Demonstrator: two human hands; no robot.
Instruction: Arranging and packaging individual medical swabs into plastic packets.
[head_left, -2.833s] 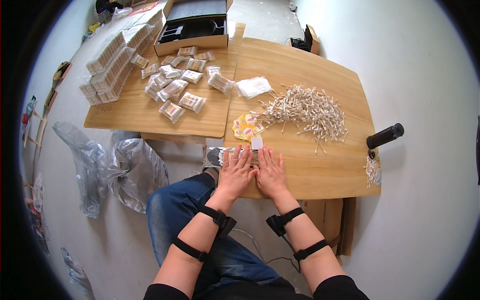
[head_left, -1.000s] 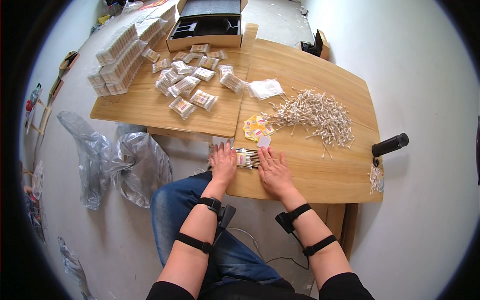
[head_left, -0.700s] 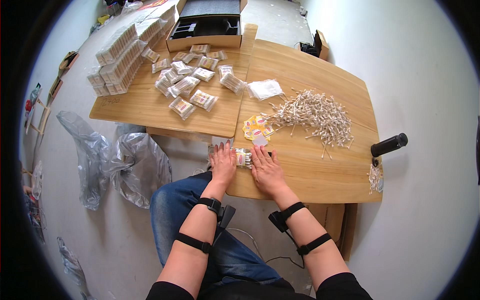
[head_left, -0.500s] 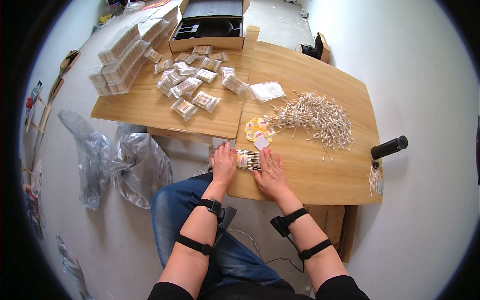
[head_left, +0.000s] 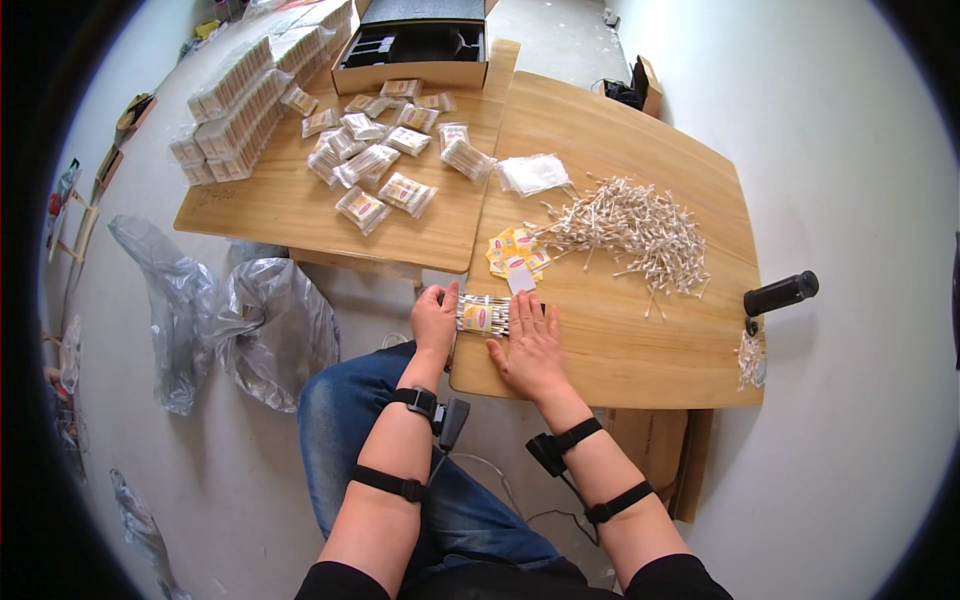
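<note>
A flat pack of cotton swabs (head_left: 483, 318) with a yellow-and-white card lies at the near left edge of the right-hand tabletop. My left hand (head_left: 433, 322) has its fingers curled at the pack's left end and grips it there; the thumb side faces the table edge. Against the pack's right end rests my right hand (head_left: 532, 350), its fingers stretched out and flat, the thumb apart. Just beyond the pack are yellow printed cards (head_left: 512, 248) and a blank white card (head_left: 521, 280). A large heap of loose cotton swabs (head_left: 640, 235) spreads to the right.
Clear empty bags (head_left: 533, 174) lie behind the cards. Filled swab packs (head_left: 368, 162) are scattered on the left tabletop, near stacked packs (head_left: 235, 120) and an open box (head_left: 410, 65). A black cylinder (head_left: 780, 295) stands at the right edge. Grey plastic bags (head_left: 270, 330) sit on the floor.
My left hand has drawn slightly left and its fingers have curled in. The swab pack and my right hand have shifted a little left, and more of the pack shows.
</note>
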